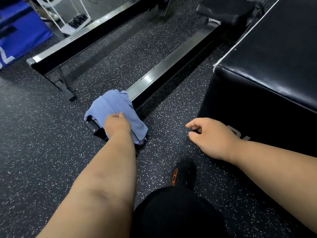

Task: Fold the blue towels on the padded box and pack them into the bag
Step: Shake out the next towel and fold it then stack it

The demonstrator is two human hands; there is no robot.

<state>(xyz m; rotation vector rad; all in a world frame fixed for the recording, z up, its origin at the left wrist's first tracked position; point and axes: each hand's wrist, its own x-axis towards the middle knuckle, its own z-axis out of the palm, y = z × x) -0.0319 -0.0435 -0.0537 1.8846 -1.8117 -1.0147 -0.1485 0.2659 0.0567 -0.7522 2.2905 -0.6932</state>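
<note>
The big black padded box [274, 69] stands on the right, its top bare. One blue towel [111, 109] hangs over the end of a metal rail [164, 73], well apart from the box. The left hand [117, 123] grabs it in a bunch. The right hand [211, 134] hangs loose, holding nothing. I'd lift the towel clear before carrying it over. I see no bag.

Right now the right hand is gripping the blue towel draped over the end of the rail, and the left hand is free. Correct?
Not quite: the hands are swapped. In the head view the left hand grips the blue towel draped over the end of the rail, and the right hand is free, loosely curled above the floor beside the padded box.
</note>
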